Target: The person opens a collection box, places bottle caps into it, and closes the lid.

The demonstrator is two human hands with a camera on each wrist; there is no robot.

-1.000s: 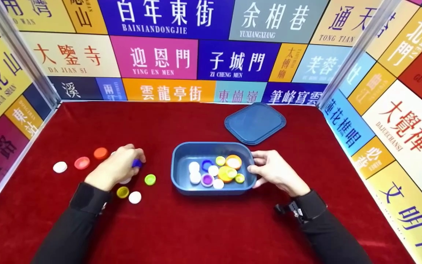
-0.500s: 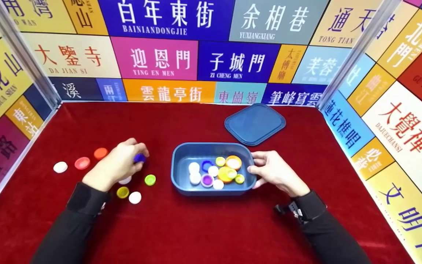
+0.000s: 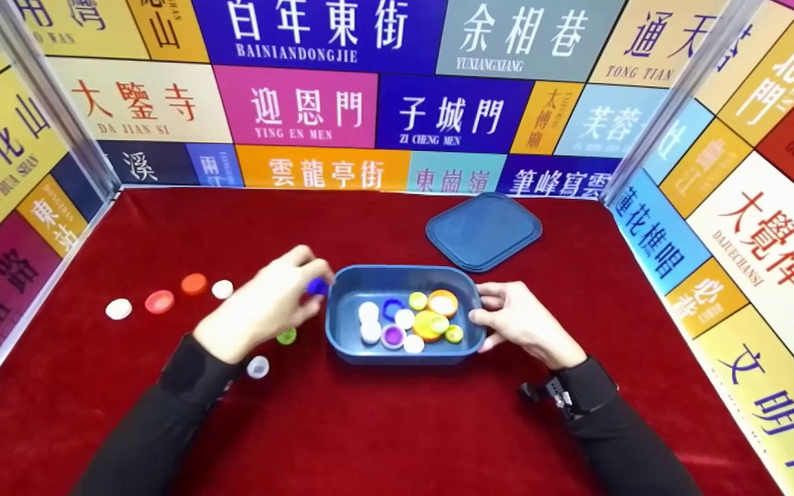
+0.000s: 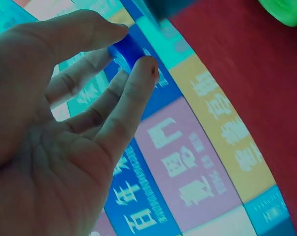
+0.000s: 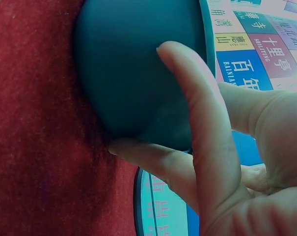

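In the head view, my left hand [image 3: 266,296] pinches a blue bottle cap [image 3: 316,286] beside the left rim of the dark blue plastic box [image 3: 404,358]. The left wrist view shows this blue cap [image 4: 126,51] between thumb and fingertips. On the box's right end wall rests my right hand [image 3: 528,320], its fingers spread against the outside. Inside the box lie several caps, among them an orange one [image 3: 442,302], a purple one [image 3: 393,336] and a white one [image 3: 369,311]. A green cap [image 3: 287,336] sits partly hidden below my left hand.
Left of the box, a white cap [image 3: 118,308], a pink-red cap [image 3: 160,302], an orange-red cap [image 3: 194,284] and further caps lie on the red cloth [image 3: 397,427]. The blue lid [image 3: 484,231] lies behind the box. Printed panels [image 3: 304,107] wall the table.
My left hand has carried the blue cap rightward from among the loose caps to the box's left rim. The white cap behind it now shows. My right hand stays on the box.
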